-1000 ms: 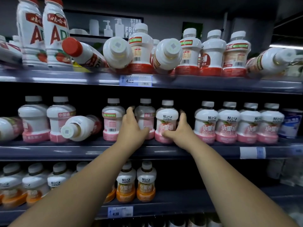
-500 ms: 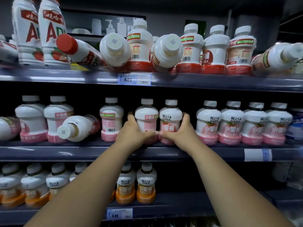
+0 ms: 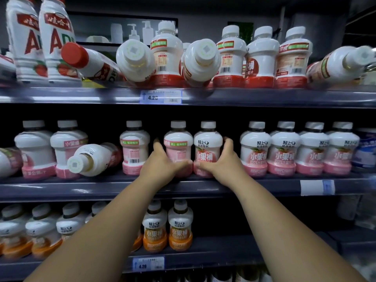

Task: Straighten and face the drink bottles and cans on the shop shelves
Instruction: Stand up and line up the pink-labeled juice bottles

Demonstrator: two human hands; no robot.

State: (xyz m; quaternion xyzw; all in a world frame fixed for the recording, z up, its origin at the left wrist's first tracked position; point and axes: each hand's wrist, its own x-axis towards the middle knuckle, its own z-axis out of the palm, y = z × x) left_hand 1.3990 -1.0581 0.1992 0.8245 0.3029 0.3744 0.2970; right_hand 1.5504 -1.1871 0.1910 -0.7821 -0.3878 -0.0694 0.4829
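Note:
On the middle shelf (image 3: 61, 189) two pink-based white bottles stand side by side at the front. My left hand (image 3: 162, 165) grips the left one (image 3: 178, 143), whose label shows its back. My right hand (image 3: 223, 161) grips the right one (image 3: 207, 147), whose front label faces me. To the right, several upright pink bottles (image 3: 284, 149) face forward. Left of my hands another pink bottle (image 3: 134, 147) shows its barcode, and one more pink bottle (image 3: 91, 159) lies on its side with its cap toward me.
The top shelf (image 3: 264, 96) holds red-based bottles, some fallen with caps forward (image 3: 134, 60), and a red-capped bottle (image 3: 89, 62) lying down beside tall AD bottles (image 3: 55, 37). Orange-based bottles (image 3: 166, 226) stand on the lower shelf. Price tags (image 3: 160, 97) hang on the shelf edges.
Both hands closed around the two middle pink bottles and drew them forward to the shelf front. The camera moved closer.

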